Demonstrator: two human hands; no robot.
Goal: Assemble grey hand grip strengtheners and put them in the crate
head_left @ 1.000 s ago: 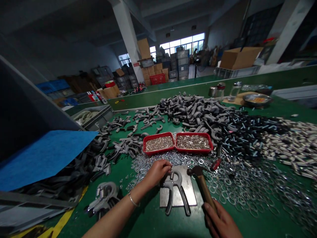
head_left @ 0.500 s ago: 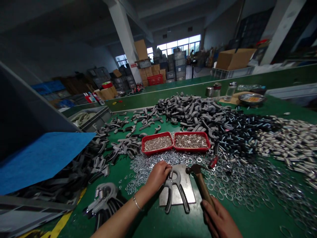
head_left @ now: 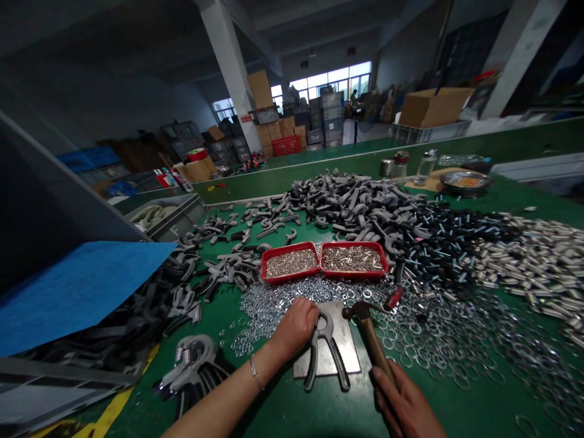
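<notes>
On a metal plate (head_left: 349,353) in front of me lies a grey and black hand-grip exerciser (head_left: 325,331), its two handles spread toward me. My left hand (head_left: 298,325) is closed at its upper left, fingers curled over that part and hiding it. Whether a small part is pinched there too, I cannot see. My right hand (head_left: 404,398) grips the wooden handle of a hammer (head_left: 375,347), whose dark head rests to the right of the plate. More hand-grip exercisers with springs (head_left: 194,365) are bunched at the lower left.
Two red trays (head_left: 292,280) of small metal pins stand beyond the plate. Small rings (head_left: 260,310) and larger rings (head_left: 420,347) lie around it. Grey handle parts (head_left: 356,201) are heaped behind; black parts (head_left: 438,243) and metal cylinders (head_left: 538,249) spread right. A blue sheet (head_left: 86,292) is at left.
My left hand has turned and shifted slightly right, now covering the top left of the hand-grip exerciser, where a spring showed before. The right hand and hammer stay nearly still.
</notes>
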